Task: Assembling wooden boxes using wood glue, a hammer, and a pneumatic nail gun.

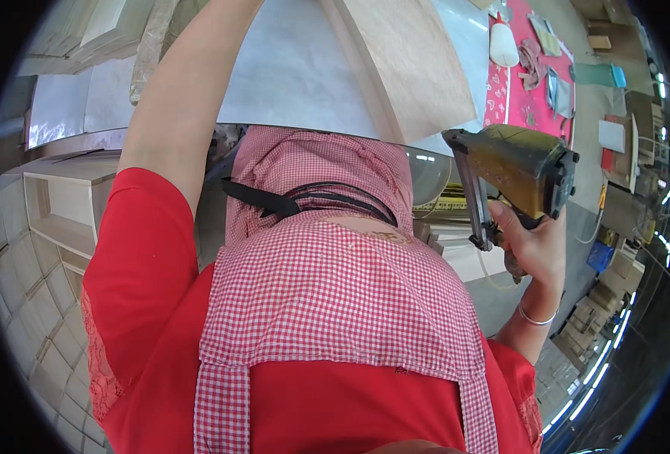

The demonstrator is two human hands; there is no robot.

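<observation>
My right hand (535, 246) is wrapped around the handle of a pneumatic nail gun (512, 170) with a worn, yellow-brown body. The gun is raised beside the table's near edge, its nose close to the right end of a pale wooden frame piece (418, 68). I cannot tell whether the two touch. That wooden piece lies on a glossy white tabletop (297, 76), and its far part runs out of the picture. My left forearm reaches across the table at the upper left, and the hand itself is beyond the upper edge.
To the right, a white glue bottle (503, 45) with a red tip and a crumpled pink rag (530, 64) rest on a pink covering. Stacked boards (96, 30) stand at the upper left, with an open wooden box (59, 204) below. A hose hangs near the gun.
</observation>
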